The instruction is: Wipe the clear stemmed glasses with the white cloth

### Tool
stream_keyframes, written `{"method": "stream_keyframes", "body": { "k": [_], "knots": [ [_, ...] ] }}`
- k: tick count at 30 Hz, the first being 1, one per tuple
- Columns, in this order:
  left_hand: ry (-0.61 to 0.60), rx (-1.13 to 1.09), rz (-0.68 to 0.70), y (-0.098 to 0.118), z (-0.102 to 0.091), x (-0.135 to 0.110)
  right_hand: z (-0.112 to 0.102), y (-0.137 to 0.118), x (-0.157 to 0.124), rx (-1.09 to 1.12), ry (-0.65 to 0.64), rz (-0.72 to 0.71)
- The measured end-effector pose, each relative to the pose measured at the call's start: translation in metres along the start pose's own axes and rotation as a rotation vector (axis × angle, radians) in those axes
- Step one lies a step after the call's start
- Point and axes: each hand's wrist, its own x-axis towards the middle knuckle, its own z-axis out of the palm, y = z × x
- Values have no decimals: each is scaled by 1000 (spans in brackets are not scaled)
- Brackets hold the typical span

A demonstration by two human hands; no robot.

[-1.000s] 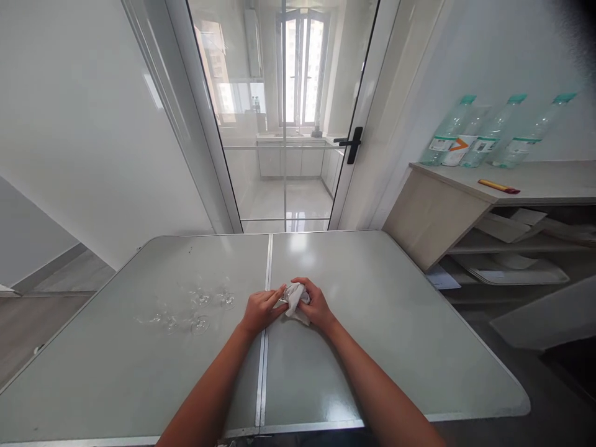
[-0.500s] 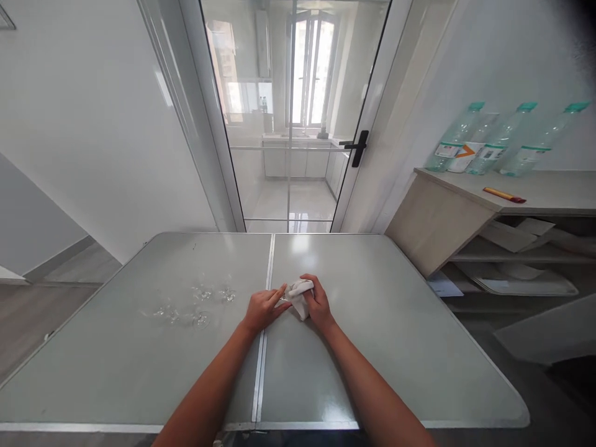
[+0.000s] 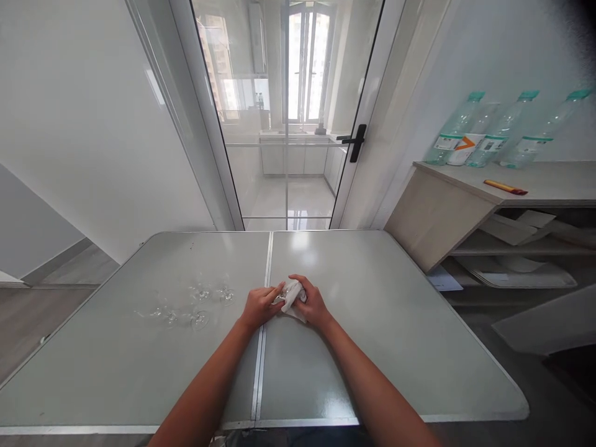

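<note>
Grips white cloth (image 3: 292,296) in right hand (image 3: 315,305), fingers curled; pinches clear glassware (image 3: 280,298), left of cloth, in left hand (image 3: 259,307). Holds both just right of table seam (image 3: 259,372); cannot tell glassware's long axis.

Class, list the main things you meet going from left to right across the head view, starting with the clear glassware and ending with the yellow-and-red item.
Clear glassware, left hand, white cloth, right hand, black door handle, yellow-and-red item.
</note>
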Motion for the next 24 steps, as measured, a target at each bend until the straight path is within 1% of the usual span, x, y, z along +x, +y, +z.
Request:
{"method": "stream_keyframes", "body": {
  "k": [6,9,17,24],
  "knots": [
    [24,-4,-28,4,2,4,1,9,-2,0,112,-24],
    [24,-4,-27,5,3,4,0,11,-3,-17,138,-22],
    [30,0,-37,4,3,2,-2,4,-1,-14,117,10],
    [23,13,-49,3,2,0,-2,5,0,-24,111,9]
  ]
}}
